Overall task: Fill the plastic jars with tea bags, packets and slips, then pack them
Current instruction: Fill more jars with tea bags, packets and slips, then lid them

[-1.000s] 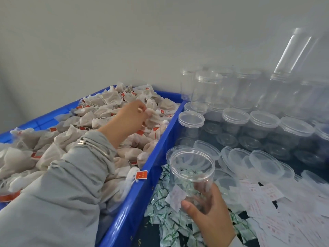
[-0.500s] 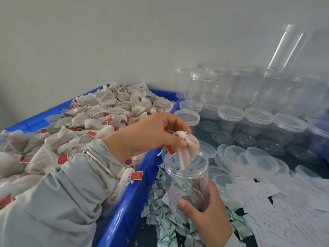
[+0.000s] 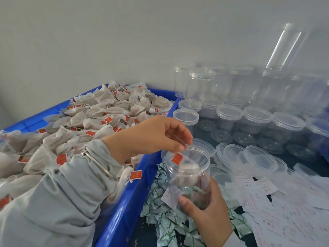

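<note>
jar mouth point(image 3: 187, 158) open above; left hand point(image 3: 151, 138) overhangs its rim.

A dark tabletop point(image 3: 302, 163) holds a blue crate point(image 3: 122, 211), clear jars point(image 3: 229, 114) (lidded), loose lids point(image 3: 260, 157), green packets point(image 3: 165, 221) and paper slips point(image 3: 277, 213).

A plain grey wall point(image 3: 124, 41) behind; a silver bracelet point(image 3: 99, 163).
</note>
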